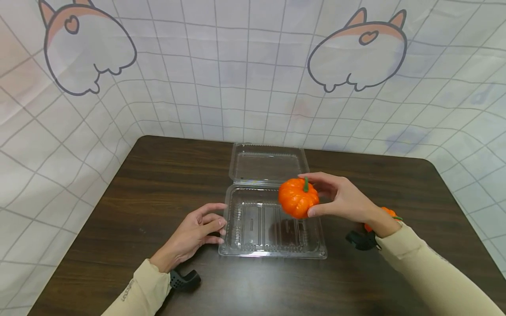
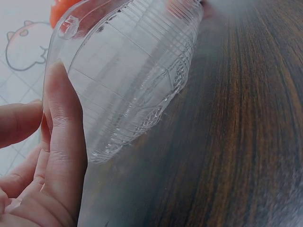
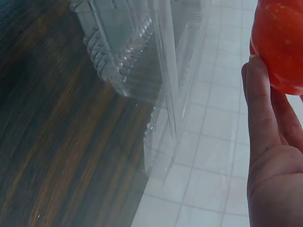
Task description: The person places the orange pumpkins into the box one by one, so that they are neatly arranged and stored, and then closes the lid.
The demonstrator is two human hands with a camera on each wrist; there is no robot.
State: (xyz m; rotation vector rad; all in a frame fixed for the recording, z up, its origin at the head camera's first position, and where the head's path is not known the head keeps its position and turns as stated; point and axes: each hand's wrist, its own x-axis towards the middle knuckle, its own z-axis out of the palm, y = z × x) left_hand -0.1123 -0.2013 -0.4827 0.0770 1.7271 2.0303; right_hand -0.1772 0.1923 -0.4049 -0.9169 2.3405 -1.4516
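A clear plastic clamshell container (image 1: 272, 253) lies on the table, its lid (image 1: 269, 162) folded back toward the wall. My left hand (image 1: 201, 230) is at the container's left side; in the left wrist view, its thumb and a finger (image 2: 64, 118) pinch the rim. My right hand (image 1: 344, 197) grips a small orange toy pumpkin (image 1: 296, 199) with a green stem. It holds the pumpkin above the right part of the container's base, thumb nearest me and fingers on the far side. In the right wrist view, the pumpkin (image 3: 281, 45) is cut off by the frame edge.
A second orange pumpkin (image 1: 388, 212) sits on the dark wood table (image 1: 158, 193), partly hidden behind my right wrist. Black straps are on both wrists. A white gridded cloth (image 1: 237, 66) with cartoon drawings hangs around the back and sides of the table.
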